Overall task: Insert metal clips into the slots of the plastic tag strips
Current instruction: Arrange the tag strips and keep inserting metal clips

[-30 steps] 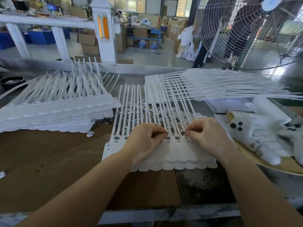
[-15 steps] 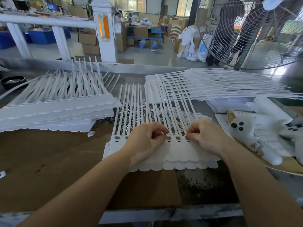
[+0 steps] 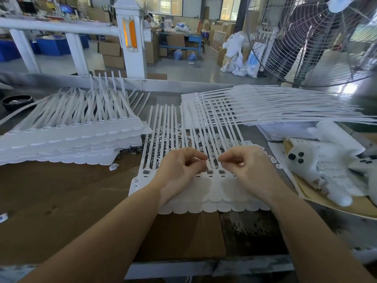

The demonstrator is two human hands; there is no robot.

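Hovering over the white tag strips (image 3: 206, 193) in the middle of the bench (image 3: 61, 201), your two hands are close together. Your left hand (image 3: 179, 170) has curled fingers that pinch something small, maybe a metal clip; I cannot tell for sure. Your right hand (image 3: 246, 168) also has fingers pinched together above the slots (image 3: 210, 172). A pile of loose metal clips (image 3: 151, 139) lies behind, under the strip tails.

My arms are bare from the bottom of the view up to the wrists: no sleeves show. My left hand (image 3: 179, 170) and right hand (image 3: 250, 169) wear no gloves. I see no rings, watch or bands on either wrist or on the fingers (image 3: 201, 156) that show. My nails are too small to make out.
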